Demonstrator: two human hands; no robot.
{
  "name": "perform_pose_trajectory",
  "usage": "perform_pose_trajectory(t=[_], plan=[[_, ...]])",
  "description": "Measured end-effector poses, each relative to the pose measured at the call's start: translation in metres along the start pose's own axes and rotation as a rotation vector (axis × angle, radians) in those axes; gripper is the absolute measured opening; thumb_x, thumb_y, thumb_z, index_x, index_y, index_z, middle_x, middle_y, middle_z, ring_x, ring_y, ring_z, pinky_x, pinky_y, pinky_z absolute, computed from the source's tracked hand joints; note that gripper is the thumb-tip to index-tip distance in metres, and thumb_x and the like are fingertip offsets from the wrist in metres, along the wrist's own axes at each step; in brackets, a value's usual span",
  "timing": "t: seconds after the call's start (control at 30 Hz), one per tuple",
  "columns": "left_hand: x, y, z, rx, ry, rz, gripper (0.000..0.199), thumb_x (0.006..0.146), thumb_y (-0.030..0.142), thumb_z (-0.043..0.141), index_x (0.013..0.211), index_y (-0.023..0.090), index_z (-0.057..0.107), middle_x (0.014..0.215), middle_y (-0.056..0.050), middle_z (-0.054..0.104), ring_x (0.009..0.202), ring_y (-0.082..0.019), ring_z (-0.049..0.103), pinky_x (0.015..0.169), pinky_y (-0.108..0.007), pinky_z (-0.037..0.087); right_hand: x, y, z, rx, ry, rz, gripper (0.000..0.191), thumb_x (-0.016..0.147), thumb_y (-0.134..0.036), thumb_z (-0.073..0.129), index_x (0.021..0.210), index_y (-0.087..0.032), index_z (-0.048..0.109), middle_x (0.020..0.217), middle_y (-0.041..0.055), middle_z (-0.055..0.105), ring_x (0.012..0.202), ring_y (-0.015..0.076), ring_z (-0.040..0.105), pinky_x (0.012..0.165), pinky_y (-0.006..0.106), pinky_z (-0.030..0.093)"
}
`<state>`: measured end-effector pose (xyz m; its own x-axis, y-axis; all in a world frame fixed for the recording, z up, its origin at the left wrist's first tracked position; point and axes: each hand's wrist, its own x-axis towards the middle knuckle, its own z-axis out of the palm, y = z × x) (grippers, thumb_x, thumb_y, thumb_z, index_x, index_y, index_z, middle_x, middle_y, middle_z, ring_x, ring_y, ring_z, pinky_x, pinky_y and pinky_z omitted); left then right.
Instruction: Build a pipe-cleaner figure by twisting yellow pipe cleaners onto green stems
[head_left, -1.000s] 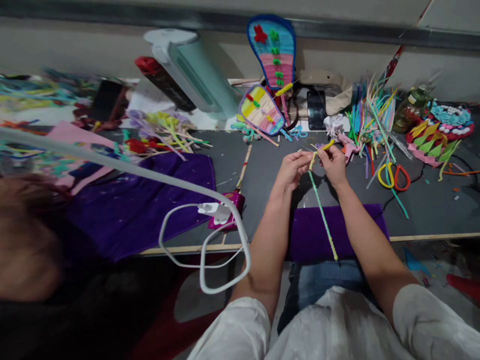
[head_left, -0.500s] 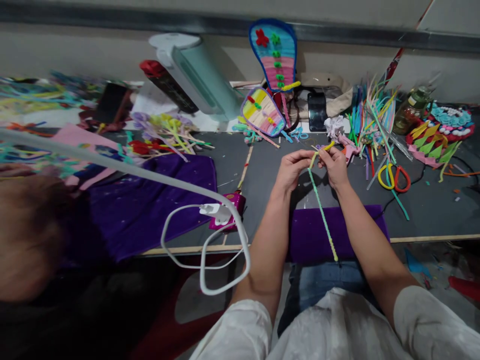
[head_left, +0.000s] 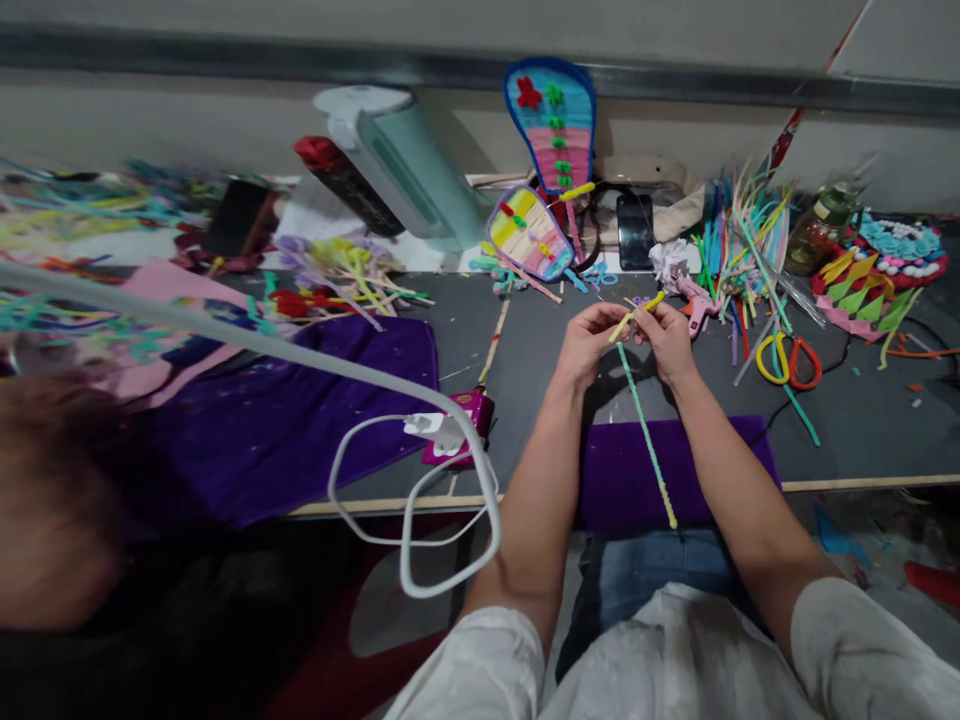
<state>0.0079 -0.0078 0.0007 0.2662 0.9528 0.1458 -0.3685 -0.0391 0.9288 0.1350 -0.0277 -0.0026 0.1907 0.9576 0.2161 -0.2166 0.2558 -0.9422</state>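
Note:
My left hand [head_left: 589, 340] and my right hand [head_left: 666, 338] meet above the table, fingers pinched on fuzzy pipe cleaners. A yellow pipe cleaner [head_left: 654, 300] pokes out between the fingertips, with a short pale-yellow end slanting down beside my left fingers. From the same spot a twisted green pipe cleaner [head_left: 640, 412] with a yellow tip hangs toward my lap. My fingers cover the place where the pieces join. Below it lies a folded purple cloth [head_left: 622, 470] at the table edge. A pink glue gun [head_left: 699, 303] rests just beyond my right hand.
Scissors with yellow and red handles [head_left: 789, 362] lie to the right, near a bundle of pipe cleaners [head_left: 750, 240]. Two striped fan-shaped crafts [head_left: 551, 115] stand at the back. On the left are a white cable [head_left: 405, 375], a pink power strip [head_left: 472, 412] and another person's head [head_left: 52, 490].
The short pale-yellow end between my hands now tilts more to the left, and the fingers have shifted slightly. The whole view has moved a little, so the table sits lower.

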Motion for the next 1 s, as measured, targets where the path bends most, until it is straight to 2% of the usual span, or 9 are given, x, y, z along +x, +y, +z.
perform_pose_trajectory(t=[0.37, 0.57, 0.7, 0.83, 1.0], plan=[[-0.001, 0.004, -0.003, -0.021, 0.001, -0.013, 0.044, 0.050, 0.039, 0.090, 0.069, 0.016, 0.058, 0.062, 0.003, 0.062, 0.056, -0.010, 0.061, 0.060, -0.023, 0.048, -0.005, -0.006, 0.004, -0.038, -0.079, -0.025, 0.038, 0.072, -0.053, 0.070, 0.077, -0.018, 0.059, 0.060, -0.0060, 0.055, 0.051, 0.0069, 0.047, 0.051, 0.022, 0.039], [-0.002, 0.007, -0.004, 0.003, -0.007, -0.059, 0.038, 0.051, 0.032, 0.089, 0.078, 0.016, 0.067, 0.074, -0.001, 0.069, 0.064, -0.012, 0.063, 0.068, -0.025, 0.050, -0.003, -0.006, 0.003, 0.071, -0.043, 0.071, 0.042, 0.066, -0.055, 0.075, 0.078, -0.018, 0.059, 0.065, -0.0048, 0.057, 0.051, 0.0063, 0.047, 0.049, 0.021, 0.040], [-0.001, 0.006, -0.007, 0.039, 0.019, 0.020, 0.028, 0.053, 0.027, 0.086, 0.075, 0.017, 0.073, 0.080, -0.002, 0.069, 0.071, -0.013, 0.063, 0.071, -0.025, 0.049, -0.004, -0.009, 0.003, 0.125, -0.050, 0.120, 0.043, 0.062, -0.055, 0.078, 0.076, -0.018, 0.059, 0.060, -0.0065, 0.052, 0.050, 0.0057, 0.044, 0.048, 0.021, 0.041], [0.001, 0.006, -0.008, 0.096, 0.036, 0.128, 0.017, 0.055, 0.023, 0.084, 0.068, 0.018, 0.074, 0.076, -0.001, 0.065, 0.073, -0.012, 0.060, 0.071, -0.025, 0.047, -0.006, -0.013, 0.006, 0.162, -0.101, 0.151, 0.042, 0.062, -0.053, 0.078, 0.074, -0.018, 0.058, 0.058, -0.0071, 0.049, 0.050, 0.0055, 0.042, 0.048, 0.021, 0.042], [0.001, 0.008, -0.005, 0.091, 0.045, 0.142, 0.021, 0.053, 0.027, 0.085, 0.062, 0.018, 0.069, 0.072, 0.000, 0.061, 0.071, -0.012, 0.056, 0.069, -0.024, 0.046, -0.007, -0.013, 0.006, 0.116, -0.112, 0.122, 0.042, 0.065, -0.055, 0.076, 0.075, -0.019, 0.058, 0.060, -0.0063, 0.051, 0.049, 0.0059, 0.043, 0.049, 0.021, 0.042]])
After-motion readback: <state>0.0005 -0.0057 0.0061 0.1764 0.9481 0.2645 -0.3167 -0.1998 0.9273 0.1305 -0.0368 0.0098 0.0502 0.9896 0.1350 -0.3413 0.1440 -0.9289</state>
